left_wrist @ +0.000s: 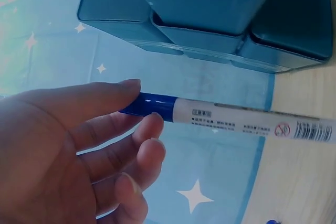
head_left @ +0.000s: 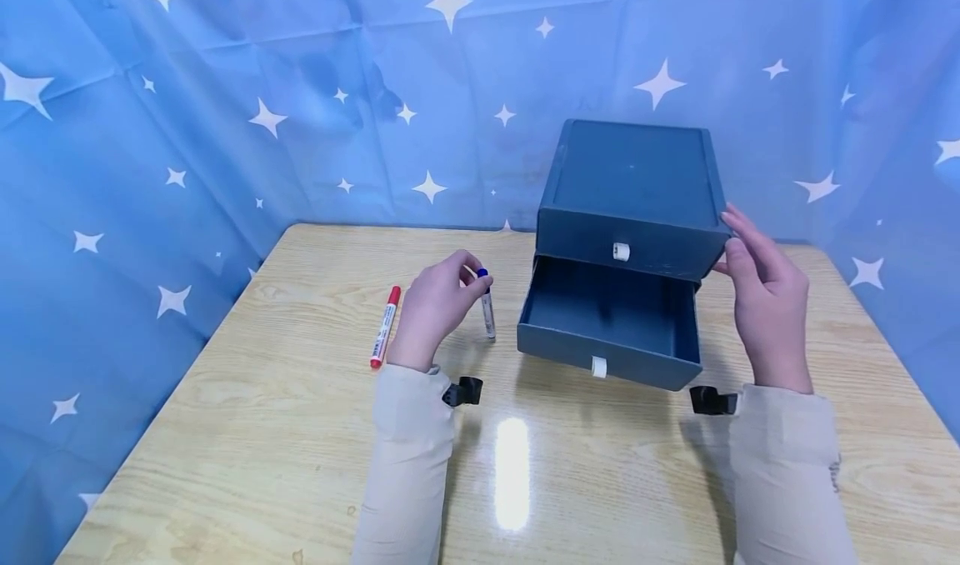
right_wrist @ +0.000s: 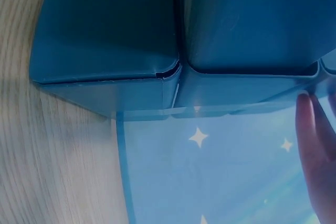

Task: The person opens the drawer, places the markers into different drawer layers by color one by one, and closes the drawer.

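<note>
Pinches the blue pen (head_left: pixel 488 315) with the left hand (head_left: pixel 433 300) beside the open drawer (head_left: pixel 557 352), rests the right hand (head_left: pixel 771 298) straight-fingered against the box (head_left: pixel 633 173), seems busy carrying, likely must lift higher

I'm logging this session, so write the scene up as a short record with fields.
Left hand: fingers pinching the blue cap of a slim white marker
Right hand: touching the right side of a dark blue boxy drawer unit
Open drawer: pulled out, white tab on its front
Drawer above: closed, with a white tab
Red-capped white marker: lying on the light wooden table, left of the left hand
Backdrop: blue cloth with white stars
</note>
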Motion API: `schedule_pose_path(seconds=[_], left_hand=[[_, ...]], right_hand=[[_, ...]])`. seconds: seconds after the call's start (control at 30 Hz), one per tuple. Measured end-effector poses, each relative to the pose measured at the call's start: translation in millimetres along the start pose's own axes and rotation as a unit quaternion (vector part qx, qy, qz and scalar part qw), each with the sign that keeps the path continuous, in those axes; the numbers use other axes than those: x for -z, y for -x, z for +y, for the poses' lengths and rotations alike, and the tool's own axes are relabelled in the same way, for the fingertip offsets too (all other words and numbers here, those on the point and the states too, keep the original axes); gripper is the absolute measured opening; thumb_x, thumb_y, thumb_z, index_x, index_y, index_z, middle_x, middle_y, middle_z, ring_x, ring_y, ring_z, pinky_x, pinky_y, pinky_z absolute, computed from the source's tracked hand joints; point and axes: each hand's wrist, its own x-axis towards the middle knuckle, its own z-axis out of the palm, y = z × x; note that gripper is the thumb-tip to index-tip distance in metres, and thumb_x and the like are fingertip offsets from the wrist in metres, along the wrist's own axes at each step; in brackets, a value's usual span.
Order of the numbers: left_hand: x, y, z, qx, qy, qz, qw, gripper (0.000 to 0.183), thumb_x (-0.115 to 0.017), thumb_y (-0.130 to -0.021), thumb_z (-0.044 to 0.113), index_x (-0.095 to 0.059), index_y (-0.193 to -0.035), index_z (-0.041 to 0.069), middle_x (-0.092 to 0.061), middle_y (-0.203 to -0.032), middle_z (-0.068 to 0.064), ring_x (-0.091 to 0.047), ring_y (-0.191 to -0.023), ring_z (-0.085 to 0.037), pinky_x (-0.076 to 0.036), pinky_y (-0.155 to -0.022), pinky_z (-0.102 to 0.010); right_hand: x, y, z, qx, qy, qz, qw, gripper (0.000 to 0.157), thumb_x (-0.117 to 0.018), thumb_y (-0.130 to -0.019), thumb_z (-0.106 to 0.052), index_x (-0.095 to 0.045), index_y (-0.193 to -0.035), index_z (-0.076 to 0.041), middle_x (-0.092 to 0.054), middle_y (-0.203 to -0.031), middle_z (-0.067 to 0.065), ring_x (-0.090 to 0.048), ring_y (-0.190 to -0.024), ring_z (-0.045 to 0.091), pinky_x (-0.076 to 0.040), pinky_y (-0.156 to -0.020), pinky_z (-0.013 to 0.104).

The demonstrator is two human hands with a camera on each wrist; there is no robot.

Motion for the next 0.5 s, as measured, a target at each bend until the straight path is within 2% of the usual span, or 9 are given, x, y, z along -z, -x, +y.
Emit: schedule_pose_path(seconds=[0.2, 0.37, 0.5], left_hand=[[8.1, 5.4, 6.3, -0.027, 0.011, 0.036, 0.9989, 0.023, -0.056, -0.084, 0.042, -0.057, -0.095, 0.021, -0.058, -0.079, 0.01, -0.051, -0.065, -0.011, -0.041, -0.054, -0.026], [14.3, 9.1, 11.4, -0.06, 0.027, 0.061, 0.996, 0.02, -0.056, -0.086, 0.039, -0.056, -0.094, 0.021, -0.057, -0.078, 0.011, -0.051, -0.064, -0.008, -0.04, -0.054, -0.026], [18.5, 12.9, 15.6, -0.079, 0.046, 0.076, 0.993, 0.018, -0.056, -0.086, 0.036, -0.056, -0.095, 0.021, -0.056, -0.078, 0.012, -0.051, -0.061, -0.007, -0.04, -0.053, -0.025]], right_hand=[[1.9, -4.2, 9.3, -0.005, -0.002, 0.001, 1.0, 0.034, -0.044, -0.094, -0.027, -0.051, -0.127, -0.025, -0.042, -0.134, -0.009, -0.058, -0.085, -0.001, -0.039, -0.086, 0.02], [1.7, -5.0, 10.3, 0.006, -0.004, 0.0, 1.0, 0.034, -0.045, -0.093, -0.028, -0.051, -0.127, -0.024, -0.042, -0.134, -0.008, -0.056, -0.099, 0.005, -0.042, -0.08, 0.017], [1.7, -4.8, 9.5, 0.004, -0.008, -0.003, 1.0, 0.034, -0.045, -0.093, -0.027, -0.05, -0.127, -0.024, -0.042, -0.135, -0.007, -0.055, -0.102, 0.007, -0.043, -0.08, 0.017]])
